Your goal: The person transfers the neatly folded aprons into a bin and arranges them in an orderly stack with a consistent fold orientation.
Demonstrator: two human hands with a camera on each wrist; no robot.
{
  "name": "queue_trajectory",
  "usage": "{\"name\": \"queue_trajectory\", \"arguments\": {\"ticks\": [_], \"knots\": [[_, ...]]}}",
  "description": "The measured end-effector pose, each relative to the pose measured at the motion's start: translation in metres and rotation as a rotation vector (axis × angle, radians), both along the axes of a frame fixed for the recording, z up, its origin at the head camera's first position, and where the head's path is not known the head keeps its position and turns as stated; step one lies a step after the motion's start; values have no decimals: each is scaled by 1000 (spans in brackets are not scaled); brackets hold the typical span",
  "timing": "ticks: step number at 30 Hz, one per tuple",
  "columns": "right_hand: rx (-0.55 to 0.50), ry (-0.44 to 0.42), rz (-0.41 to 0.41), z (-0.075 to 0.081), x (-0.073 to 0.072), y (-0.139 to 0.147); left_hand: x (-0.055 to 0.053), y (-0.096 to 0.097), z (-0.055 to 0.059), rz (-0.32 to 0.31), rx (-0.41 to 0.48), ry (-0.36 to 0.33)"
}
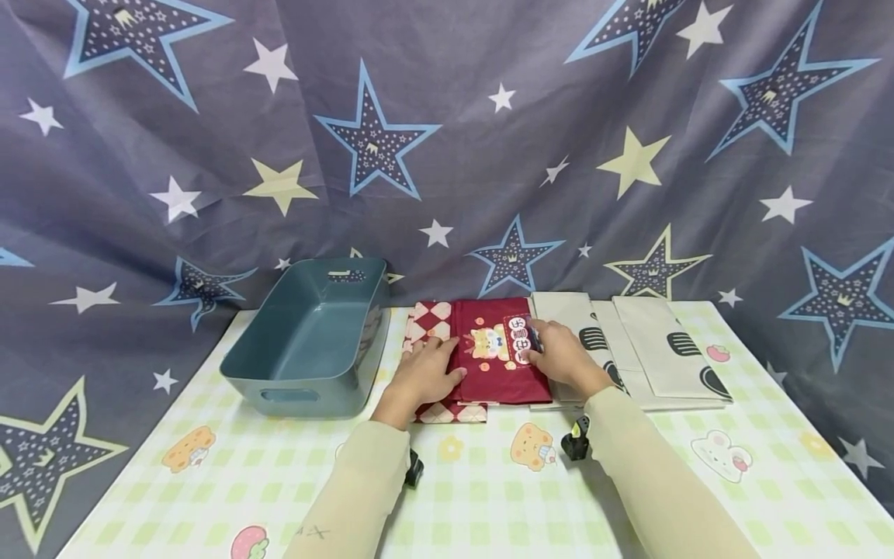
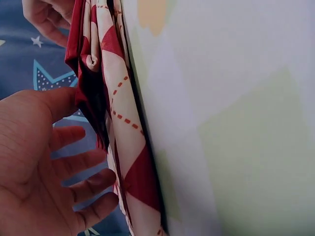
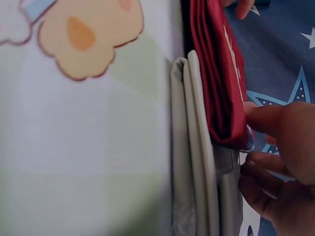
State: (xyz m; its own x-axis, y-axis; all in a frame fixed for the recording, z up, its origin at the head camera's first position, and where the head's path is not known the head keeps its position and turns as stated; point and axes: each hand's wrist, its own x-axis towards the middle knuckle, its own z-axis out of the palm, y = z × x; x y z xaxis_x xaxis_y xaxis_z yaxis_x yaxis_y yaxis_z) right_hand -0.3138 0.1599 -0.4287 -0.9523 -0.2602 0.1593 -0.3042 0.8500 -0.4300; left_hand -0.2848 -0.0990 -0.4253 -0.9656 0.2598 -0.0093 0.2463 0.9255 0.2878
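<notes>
A folded dark red cloth (image 1: 482,380) with a cartoon cat and a character patch lies in the middle of the row. It overlaps a red-and-cream diamond-patterned folded cloth (image 1: 433,314) on its left and a beige folded cloth (image 1: 566,307) on its right. My left hand (image 1: 424,373) rests over the seam between red and patterned cloths, fingers spread; in the left wrist view its thumb touches the red edge. My right hand (image 1: 564,355) pinches the red cloth's right edge, thumb on top and fingers bent at the side; their undersides are hidden.
A blue-grey plastic basket (image 1: 292,392) with handle slots stands left of the cloths. Another beige folded cloth (image 1: 656,341) with dark prints lies at the right end. A star-printed curtain (image 1: 461,194) hangs behind the table, which has a checked cover (image 1: 475,505).
</notes>
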Motion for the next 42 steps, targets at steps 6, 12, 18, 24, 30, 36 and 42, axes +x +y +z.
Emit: {"name": "queue_trajectory", "arguments": {"ticks": [6,12,18,24,30,36,42], "knots": [[-161,-128,-28,2,-2,2,-2,2,-1,46,55,-16],[-213,-161,-29,2,-10,6,-3,3,3,52,98,-45],[-222,-168,-32,4,-12,9,-7,2,2,40,186,-66],[-273,-173,-49,2,-14,10,-12,3,0,38,287,-52],[-331,-193,-79,0,-14,10,-14,7,0,151,402,-67],[-362,-202,-123,-1,-14,8,-17,8,-2,266,580,-119],[-460,-260,-217,-1,-14,5,-19,7,-5,356,746,-175]]}}
